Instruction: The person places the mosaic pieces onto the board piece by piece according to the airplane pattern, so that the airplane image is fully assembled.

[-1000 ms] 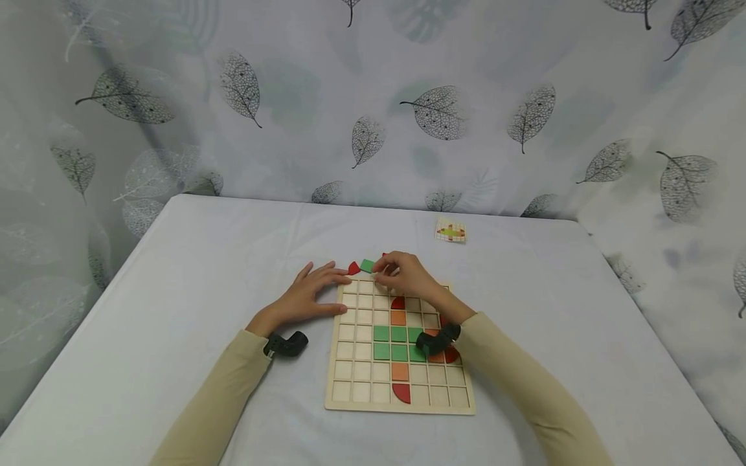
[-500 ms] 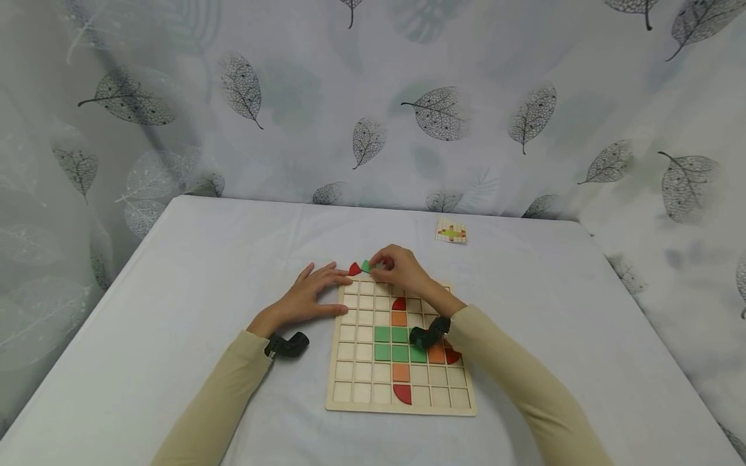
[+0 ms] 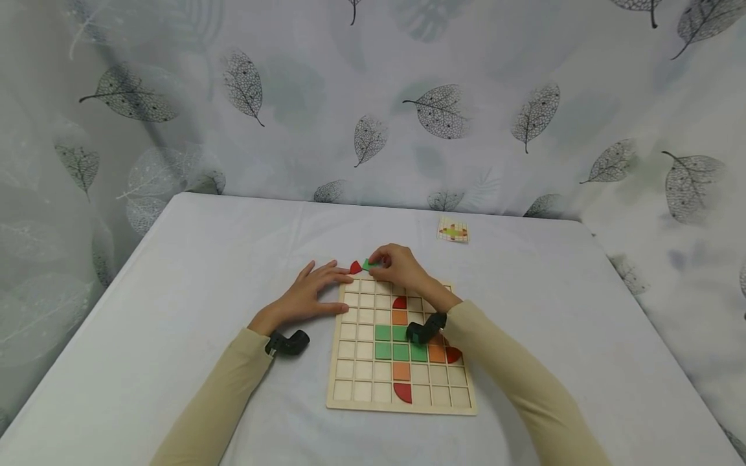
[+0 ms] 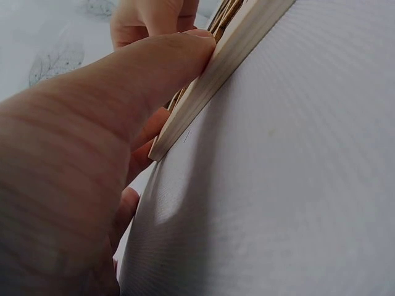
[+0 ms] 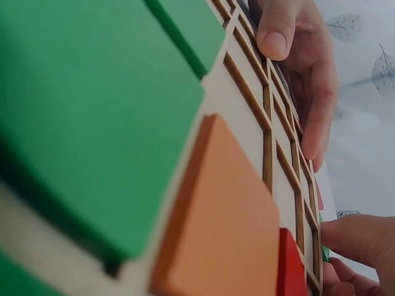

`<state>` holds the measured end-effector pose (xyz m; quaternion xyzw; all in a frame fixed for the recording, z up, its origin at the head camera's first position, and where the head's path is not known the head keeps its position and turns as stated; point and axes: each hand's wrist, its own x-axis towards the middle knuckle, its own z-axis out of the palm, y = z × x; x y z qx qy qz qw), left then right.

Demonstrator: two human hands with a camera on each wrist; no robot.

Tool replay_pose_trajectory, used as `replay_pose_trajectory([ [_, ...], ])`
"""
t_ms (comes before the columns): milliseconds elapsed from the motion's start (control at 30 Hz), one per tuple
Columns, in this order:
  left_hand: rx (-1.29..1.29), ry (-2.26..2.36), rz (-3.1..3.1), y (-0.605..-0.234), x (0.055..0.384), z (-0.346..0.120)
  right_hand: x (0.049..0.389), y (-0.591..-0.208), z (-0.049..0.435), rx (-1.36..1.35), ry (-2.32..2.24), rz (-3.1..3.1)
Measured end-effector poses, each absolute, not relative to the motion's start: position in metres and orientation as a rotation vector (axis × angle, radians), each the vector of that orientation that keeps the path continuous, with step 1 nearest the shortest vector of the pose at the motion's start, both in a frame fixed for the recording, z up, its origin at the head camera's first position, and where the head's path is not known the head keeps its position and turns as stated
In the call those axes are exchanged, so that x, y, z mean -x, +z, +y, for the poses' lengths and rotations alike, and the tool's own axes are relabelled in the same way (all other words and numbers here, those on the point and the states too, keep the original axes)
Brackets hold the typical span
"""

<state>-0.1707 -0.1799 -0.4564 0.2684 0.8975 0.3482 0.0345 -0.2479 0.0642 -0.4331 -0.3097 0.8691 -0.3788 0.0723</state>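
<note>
My left hand (image 3: 309,294) rests with spread fingers at the left edge and far left corner of a wooden grid board (image 3: 402,409). In the left wrist view its thumb (image 4: 179,52) lies on the board's rim. Beyond the far edge, my right hand (image 3: 402,266) pinches a green square tile (image 3: 367,264) between thumb and fingertips, which partly cover it. Just left of that tile lies a red quarter-round piece (image 3: 355,267). Set in the board are green tiles (image 3: 383,351), orange tiles (image 3: 401,371) and red quarter-round pieces (image 3: 403,392). My right wrist hides some of them.
A small pattern card (image 3: 452,230) lies near the table's back edge, showing a coloured figure on a grid. White cloth covers the table (image 3: 233,246). A leaf-print curtain (image 3: 303,97) hangs behind it.
My right hand has shifted slightly left and away from me, and its fingers now close over the green tile. The left hand has stayed at the board's edge.
</note>
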Motion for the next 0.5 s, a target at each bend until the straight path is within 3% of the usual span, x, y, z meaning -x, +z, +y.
replay_pose_trajectory([
  [500,-0.807,1.073,2.749,-0.4568,0.1712,-0.1789,0.2482,-0.4304,0.0723,0.911,-1.173,2.562],
])
